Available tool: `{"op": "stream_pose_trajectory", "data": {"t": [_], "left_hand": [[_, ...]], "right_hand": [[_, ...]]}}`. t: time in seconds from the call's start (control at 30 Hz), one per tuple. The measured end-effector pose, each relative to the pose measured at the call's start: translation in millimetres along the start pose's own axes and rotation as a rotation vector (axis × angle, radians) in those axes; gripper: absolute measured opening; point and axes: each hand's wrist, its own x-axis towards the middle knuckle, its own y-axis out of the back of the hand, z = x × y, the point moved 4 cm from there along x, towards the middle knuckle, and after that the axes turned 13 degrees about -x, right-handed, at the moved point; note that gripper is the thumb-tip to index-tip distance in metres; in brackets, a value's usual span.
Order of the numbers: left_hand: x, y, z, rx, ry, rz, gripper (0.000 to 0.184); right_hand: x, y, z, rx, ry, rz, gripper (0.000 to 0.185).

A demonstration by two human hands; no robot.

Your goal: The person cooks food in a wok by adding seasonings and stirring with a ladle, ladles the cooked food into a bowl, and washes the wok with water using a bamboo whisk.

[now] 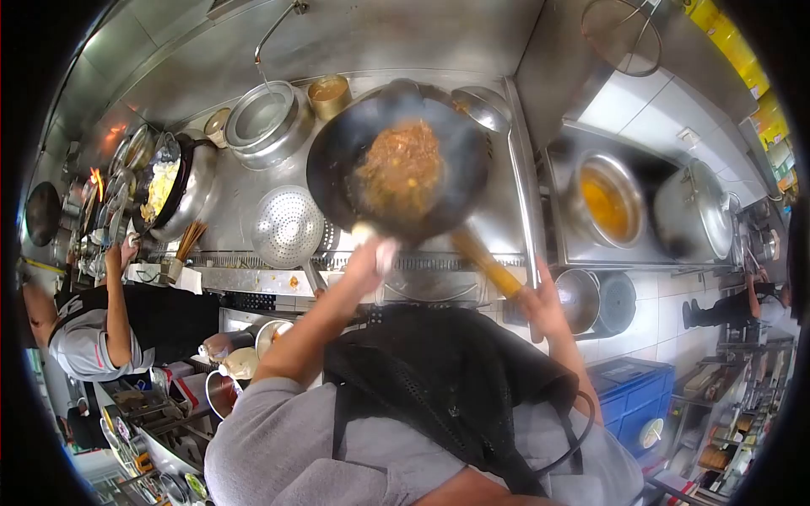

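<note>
Over a steel desk (228, 202), browned, seemingly near-done food (405, 160) is held, not yet emptied out, in a wok (337, 160) gripped by the left hand (364, 268), a yellow stick (499, 275) being clasped by the right hand (540, 309).

i record: wok (333, 156) black; food (407, 156) brown, apparently yellow-flecked, though blurred; my sleeves (266, 430) grey; my apron (430, 363) black; crate (624, 395) blue.
</note>
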Motion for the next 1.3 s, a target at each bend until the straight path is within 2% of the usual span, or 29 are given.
{"op": "stream_pose_trajectory", "data": {"t": [0.03,0.1,0.13,0.23,0.27,0.3,0.33,0.37,0.4,0.43,0.53,0.63,0.7,0.73,0.8,0.83,0.87,0.9,1.0,1.07,1.17,1.2,1.23,1.3], "left_hand": [[-7.1,30.1,-19.8,-0.041,-0.007,0.06,0.016],[-44.7,46.4,-37.3,0.08,0.11,0.151,0.011],[-61.1,38.1,-37.1,0.072,0.128,0.174,0.011],[-37.9,-20.0,23.3,-0.215,0.03,-0.048,0.013],[-59.9,-70.9,49.3,-0.175,-0.034,0.204,0.017],[-51.4,-80.4,55.3,-0.117,0.056,0.122,0.019],[-45.4,-81.5,51.7,-0.07,0.141,0.145,0.02],[-39.5,-81.1,48.4,-0.054,0.125,0.087,0.022],[-39.4,-95.6,51.3,-0.056,0.051,0.11,0.023],[-42.0,-104.1,51.8,-0.056,-0.014,0.143,0.025],[14.5,-89.2,56.8,0.095,0.086,0.035,0.02],[54.1,-24.4,18.6,0.036,0.045,-0.067,0.017],[5.7,-4.5,-0.9,0.013,-0.005,0.071,0.018],[-20.8,-8.6,-0.2,-0.028,-0.068,0.024,0.018],[-27.1,-7.0,15.2,-0.151,-0.085,0.128,0.015],[-15.2,-11.1,36.2,-0.204,0.026,0.045,0.011],[-28.1,-42.7,72.4,-0.16,0.122,0.136,0.017],[-41.8,-73.2,100.6,-0.096,0.112,0.227,0.024],[-38.4,-92.9,124.0,0.02,0.096,0.111,0.02],[-40.7,-101.1,127.2,0.109,0.044,0.049,0.014],[-42.3,-97.9,102.6,0.272,-0.207,-0.131,0.009],[-54.6,-105.8,93.8,0.218,-0.357,-0.153,0.021],[-51.5,-102.9,81.7,0.205,-0.385,-0.175,0.029],[-25.2,-96.8,67.4,0.258,-0.376,-0.216,0.021]], "right_hand": [[-5.2,1.4,-4.5,-0.046,0.006,0.007,0.074],[-14.4,4.8,-9.9,-0.144,0.019,0.03,0.074],[-17.3,6.8,-6.7,-0.101,0.051,-0.003,0.073],[-14.7,3.0,-2.7,-0.012,0.037,0.005,0.072],[-17.3,-3.9,-22.2,0.009,0.006,-0.024,0.071],[-16.0,-11.6,-34.2,0.075,0.006,-0.062,0.07],[-16.2,-17.7,-32.6,0.126,0.023,-0.074,0.07],[-11.0,-22.6,-34.4,0.179,0.054,-0.082,0.069],[-9.8,-31.0,-39.5,0.279,0.054,-0.11,0.071],[-5.0,-41.1,-42.9,0.322,0.146,-0.134,0.069],[18.4,-54.6,-68.0,0.272,0.215,-0.136,0.06],[34.4,-57.7,-101.8,0.171,0.122,-0.103,0.058],[31.3,-68.5,-104.8,0.203,0.083,-0.088,0.06],[30.9,-73.2,-101.1,0.188,0.093,-0.086,0.062],[41.4,-77.9,-91.8,0.143,0.069,-0.064,0.065],[46.1,-81.3,-85.3,0.118,0.027,-0.042,0.066],[40.3,-92.9,-112.2,0.134,0.002,-0.031,0.068],[41.8,-97.7,-123.2,0.058,0.031,-0.02,0.068],[48.5,-104.3,-157.6,-0.2,0.089,0.058,0.073],[61.3,-105.7,-172.8,-0.681,0.543,0.374,0.075],[73.1,-119.5,-180.4,-0.794,0.302,0.397,0.082],[88.2,-121.9,-174.3,-0.815,0.155,0.385,0.083],[99.6,-125.3,-164.1,-0.831,0.004,0.368,0.084],[116.7,-140.9,-142.1,-0.773,0.057,0.28,0.085]]}}
